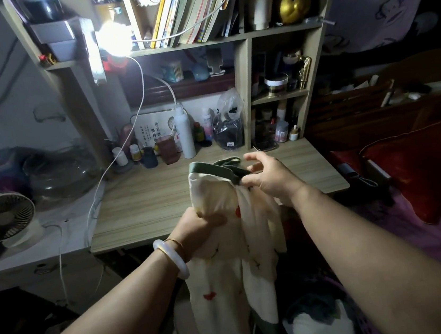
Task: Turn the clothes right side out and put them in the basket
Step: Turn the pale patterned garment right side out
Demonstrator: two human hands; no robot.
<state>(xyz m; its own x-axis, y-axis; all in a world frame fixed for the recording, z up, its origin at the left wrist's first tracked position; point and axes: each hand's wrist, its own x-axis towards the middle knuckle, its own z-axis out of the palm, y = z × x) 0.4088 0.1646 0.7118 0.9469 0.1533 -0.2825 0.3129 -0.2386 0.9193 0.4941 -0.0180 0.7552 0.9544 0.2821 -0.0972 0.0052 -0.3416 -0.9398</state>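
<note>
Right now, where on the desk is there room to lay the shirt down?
The bare wooden stretch of the desk is free, between the bottles along the back and the front edge, left of the garment. The back row is crowded. Both hands hold the garment: left hand, right hand.

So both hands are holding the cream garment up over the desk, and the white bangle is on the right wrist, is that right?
Not quite. The head view shows the white bangle on the left wrist, not the right. The rest stands: the left hand and the right hand both hold the cream garment up over the desk.
</note>
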